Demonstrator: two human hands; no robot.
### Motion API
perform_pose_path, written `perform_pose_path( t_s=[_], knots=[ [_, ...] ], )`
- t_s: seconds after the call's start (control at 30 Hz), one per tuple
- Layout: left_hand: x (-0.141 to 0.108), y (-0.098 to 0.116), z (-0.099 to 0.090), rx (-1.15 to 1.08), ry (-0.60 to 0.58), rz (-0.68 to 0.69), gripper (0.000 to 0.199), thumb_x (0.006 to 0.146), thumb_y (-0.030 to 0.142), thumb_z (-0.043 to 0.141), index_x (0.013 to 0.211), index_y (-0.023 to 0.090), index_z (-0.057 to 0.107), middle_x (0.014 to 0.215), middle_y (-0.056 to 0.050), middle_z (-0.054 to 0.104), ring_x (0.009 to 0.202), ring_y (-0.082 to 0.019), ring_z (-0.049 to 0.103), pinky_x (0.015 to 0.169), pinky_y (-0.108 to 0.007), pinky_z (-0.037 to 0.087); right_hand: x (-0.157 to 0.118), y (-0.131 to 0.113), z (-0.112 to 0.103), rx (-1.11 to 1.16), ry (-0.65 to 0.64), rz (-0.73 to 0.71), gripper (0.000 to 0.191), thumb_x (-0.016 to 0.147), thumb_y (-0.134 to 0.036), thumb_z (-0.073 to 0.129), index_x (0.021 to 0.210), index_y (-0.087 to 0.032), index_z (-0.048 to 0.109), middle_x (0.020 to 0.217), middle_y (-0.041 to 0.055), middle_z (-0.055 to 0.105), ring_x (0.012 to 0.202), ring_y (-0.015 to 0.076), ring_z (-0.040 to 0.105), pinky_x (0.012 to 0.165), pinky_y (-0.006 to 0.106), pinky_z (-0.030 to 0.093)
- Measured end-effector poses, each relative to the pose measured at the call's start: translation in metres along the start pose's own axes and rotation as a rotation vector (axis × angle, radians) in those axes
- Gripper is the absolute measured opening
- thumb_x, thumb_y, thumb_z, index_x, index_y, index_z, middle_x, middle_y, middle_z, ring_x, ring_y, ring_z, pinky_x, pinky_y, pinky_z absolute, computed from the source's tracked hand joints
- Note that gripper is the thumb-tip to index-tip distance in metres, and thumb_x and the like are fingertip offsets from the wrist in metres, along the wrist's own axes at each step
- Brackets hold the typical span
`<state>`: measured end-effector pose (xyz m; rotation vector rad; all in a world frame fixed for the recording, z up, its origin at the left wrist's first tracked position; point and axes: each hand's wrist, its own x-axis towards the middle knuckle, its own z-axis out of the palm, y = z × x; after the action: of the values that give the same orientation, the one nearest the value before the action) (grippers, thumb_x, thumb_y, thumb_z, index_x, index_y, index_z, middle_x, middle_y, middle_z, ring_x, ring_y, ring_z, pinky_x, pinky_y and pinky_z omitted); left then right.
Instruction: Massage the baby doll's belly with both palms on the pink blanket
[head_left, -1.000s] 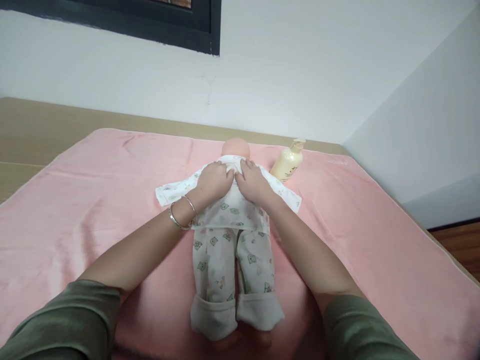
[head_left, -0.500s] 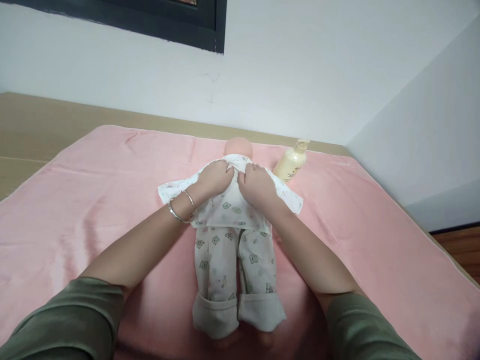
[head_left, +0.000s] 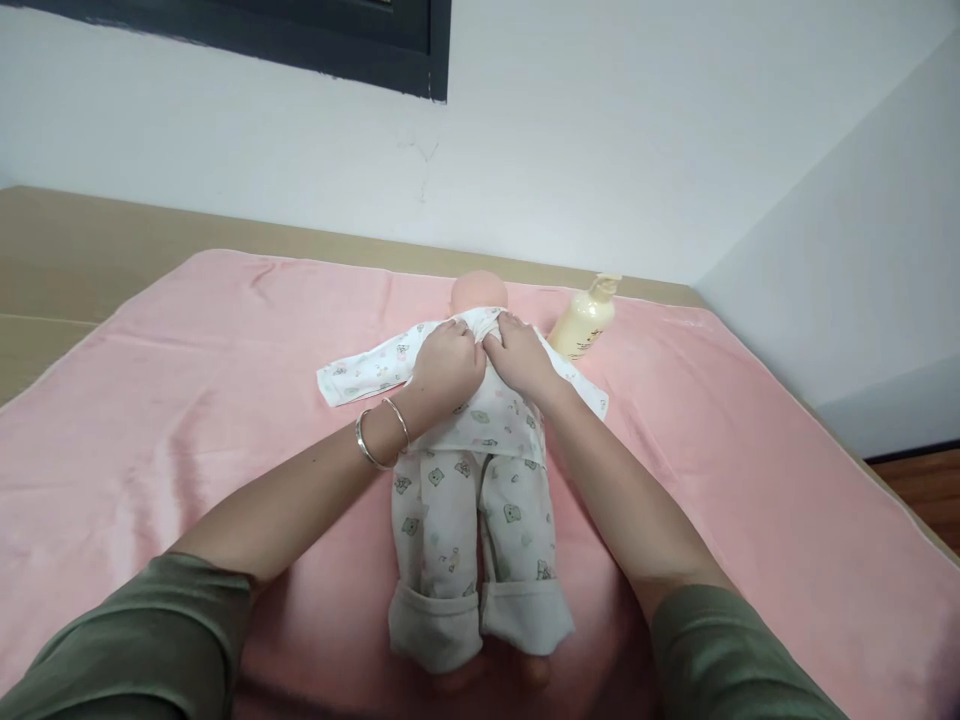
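My left grip (head_left: 450,368) and my right grip (head_left: 523,360) each pinch the gathered upper part of the printed shirt (head_left: 501,428), spread over the doll (head_left: 480,290) on the pink cloth (head_left: 750,480) near the bottle (head_left: 583,325).

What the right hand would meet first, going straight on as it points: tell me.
Past the patterned top it touches, the right hand would likely meet the doll's head first, though depth is hard to judge from this one view.
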<state>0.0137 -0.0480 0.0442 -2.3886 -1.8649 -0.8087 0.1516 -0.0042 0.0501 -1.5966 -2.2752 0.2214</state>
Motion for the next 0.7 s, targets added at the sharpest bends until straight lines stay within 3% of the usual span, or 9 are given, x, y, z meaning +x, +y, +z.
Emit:
perform_pose_path(
  t_s=[0.23,0.43,0.6,0.7],
  knots=[
    [0.011,-0.015,0.002,-0.146,-0.043,-0.066,0.027,0.091,0.019,0.043,0.070,0.019,0.060,0.094,-0.014,0.071,0.095,-0.027,0.064,0.088,-0.039,0.050,-0.013,-0.019,-0.002,-0.112,-0.023,0.022,0.045,0.100,-0.029,0.031,0.128,-0.004,0.056,0.133,0.0244,0.064,0.120,0.0373,0.058,0.106,0.051,0.042],
    [0.017,-0.028,0.004,-0.309,-0.044,-0.143,0.027,0.089,0.025,0.042,0.067,0.020,0.056,0.081,-0.007,0.069,0.076,-0.021,0.060,0.073,-0.034,0.045,-0.031,-0.040,-0.004,-0.206,-0.027,-0.002,0.047,0.101,-0.023,0.033,0.136,0.002,0.053,0.141,0.0269,0.058,0.131,0.0381,0.052,0.112,0.050,0.039],
    [0.018,-0.029,0.008,-0.244,-0.016,-0.098,0.028,0.090,0.026,0.041,0.069,0.020,0.057,0.083,-0.009,0.070,0.078,-0.022,0.060,0.075,-0.035,0.046,-0.017,-0.022,-0.010,-0.027,-0.047,-0.014,0.039,0.101,-0.029,0.036,0.125,-0.010,0.061,0.131,0.0201,0.066,0.121,0.0334,0.060,0.104,0.046,0.047],
    [0.019,-0.030,0.012,-0.193,-0.003,-0.057,0.028,0.093,0.027,0.040,0.072,0.021,0.059,0.085,-0.010,0.070,0.084,-0.024,0.063,0.083,-0.037,0.049,-0.004,-0.007,-0.008,0.032,-0.054,0.007,0.044,0.101,-0.035,0.040,0.128,-0.007,0.060,0.137,0.0205,0.063,0.125,0.0333,0.058,0.110,0.046,0.044]
  ],
)
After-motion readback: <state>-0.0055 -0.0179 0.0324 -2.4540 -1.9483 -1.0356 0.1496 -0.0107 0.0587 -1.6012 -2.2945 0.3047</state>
